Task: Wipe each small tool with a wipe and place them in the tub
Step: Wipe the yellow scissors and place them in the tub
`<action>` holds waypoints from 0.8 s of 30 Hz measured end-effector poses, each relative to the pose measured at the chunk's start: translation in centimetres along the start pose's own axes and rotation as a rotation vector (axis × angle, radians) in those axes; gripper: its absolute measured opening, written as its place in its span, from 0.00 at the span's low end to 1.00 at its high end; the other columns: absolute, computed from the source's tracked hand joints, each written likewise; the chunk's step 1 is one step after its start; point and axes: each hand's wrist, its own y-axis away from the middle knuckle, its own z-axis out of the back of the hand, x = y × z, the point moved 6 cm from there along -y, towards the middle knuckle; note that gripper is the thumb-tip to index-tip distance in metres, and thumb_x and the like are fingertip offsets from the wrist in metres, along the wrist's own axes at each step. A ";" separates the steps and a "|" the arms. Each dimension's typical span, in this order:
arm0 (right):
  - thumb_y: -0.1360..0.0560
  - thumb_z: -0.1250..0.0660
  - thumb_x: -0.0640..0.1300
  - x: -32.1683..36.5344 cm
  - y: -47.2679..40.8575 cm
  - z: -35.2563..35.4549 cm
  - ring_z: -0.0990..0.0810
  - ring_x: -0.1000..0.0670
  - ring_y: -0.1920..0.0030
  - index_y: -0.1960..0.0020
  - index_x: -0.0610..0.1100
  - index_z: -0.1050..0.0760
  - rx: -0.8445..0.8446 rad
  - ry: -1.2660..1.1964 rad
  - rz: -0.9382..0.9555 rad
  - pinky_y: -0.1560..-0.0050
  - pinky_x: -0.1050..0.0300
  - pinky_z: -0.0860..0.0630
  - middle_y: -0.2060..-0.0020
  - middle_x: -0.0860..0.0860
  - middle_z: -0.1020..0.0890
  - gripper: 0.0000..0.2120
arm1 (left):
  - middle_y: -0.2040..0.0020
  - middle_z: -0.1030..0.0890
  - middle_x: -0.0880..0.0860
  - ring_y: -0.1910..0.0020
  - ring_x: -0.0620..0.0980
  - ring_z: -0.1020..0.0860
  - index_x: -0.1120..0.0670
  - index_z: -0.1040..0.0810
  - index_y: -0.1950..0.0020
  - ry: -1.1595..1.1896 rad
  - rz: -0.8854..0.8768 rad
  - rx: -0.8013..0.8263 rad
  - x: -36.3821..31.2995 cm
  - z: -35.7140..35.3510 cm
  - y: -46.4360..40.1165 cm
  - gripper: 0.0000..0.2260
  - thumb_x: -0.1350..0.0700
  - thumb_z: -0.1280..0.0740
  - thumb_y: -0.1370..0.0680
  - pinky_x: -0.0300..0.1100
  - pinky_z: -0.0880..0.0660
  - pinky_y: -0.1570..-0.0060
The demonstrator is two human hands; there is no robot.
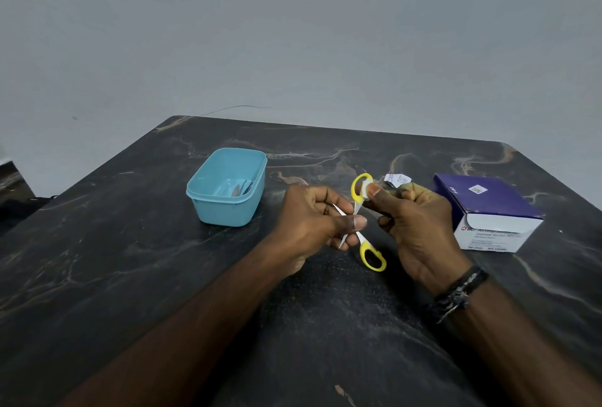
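Observation:
My left hand (312, 217) grips a pair of small scissors (371, 253) with yellow handles at the blades, holding them spread apart above the table. My right hand (413, 227) pinches a small white wipe (367, 187) against the upper yellow handle loop with thumb and fingers. A light blue tub (208, 208) stands on the table left of my hands, with metal tools (239, 191) lying inside it.
A purple and white box of alcohol swabs (492, 214) sits at the right. A torn white wipe wrapper (396, 178) lies behind my right hand. The dark marbled table (130, 276) ends at a grey wall behind.

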 end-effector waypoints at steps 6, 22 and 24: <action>0.32 0.24 0.36 -0.3 0.0 -0.2 0.15 0.47 0.58 0.62 0.45 0.32 0.009 0.031 -0.014 0.66 0.57 0.30 0.58 0.40 0.15 0.16 | 0.68 0.19 0.62 0.73 0.53 0.19 0.64 0.22 0.56 -0.003 0.017 0.000 -0.3 0.1 0.2 0.09 0.67 0.24 0.31 0.42 0.22 0.72; 0.30 0.26 0.35 1.0 -0.3 0.9 0.17 0.46 0.61 0.65 0.47 0.34 -0.060 0.017 0.000 0.66 0.55 0.30 0.59 0.39 0.20 0.18 | 0.65 0.17 0.60 0.71 0.50 0.20 0.62 0.21 0.52 0.086 0.030 -0.168 -1.2 1.5 0.1 0.15 0.65 0.21 0.35 0.40 0.22 0.70; 0.30 0.27 0.33 1.0 -0.3 0.9 0.17 0.45 0.61 0.66 0.48 0.36 -0.066 0.018 0.006 0.65 0.54 0.30 0.61 0.40 0.20 0.20 | 0.62 0.16 0.62 0.70 0.51 0.19 0.61 0.22 0.50 0.137 0.014 -0.219 -1.3 1.8 0.2 0.16 0.66 0.21 0.35 0.43 0.20 0.66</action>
